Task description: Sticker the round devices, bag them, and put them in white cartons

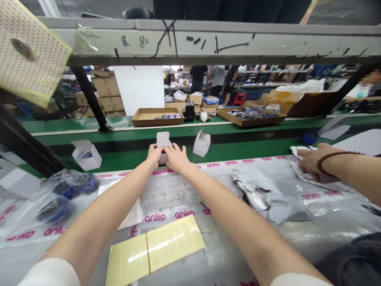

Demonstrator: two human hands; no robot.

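Observation:
Both my arms reach forward to a small white carton (162, 140) with its top flap up, standing at the near edge of the green belt (125, 153). My left hand (154, 154) grips the carton's left side with curled fingers. My right hand (176, 157) holds its right side, fingers partly spread over the box front. The lower part of the carton is hidden behind my hands.
Two more open white cartons stand on the belt, one (86, 154) to the left and one (201, 143) to the right. Bagged blue items (65, 192) lie left; a yellow sticker sheet (154, 250) lies near me. A co-worker's hand (312, 161) with a bead bracelet rests on papers at right. Cardboard trays (157, 117) sit beyond.

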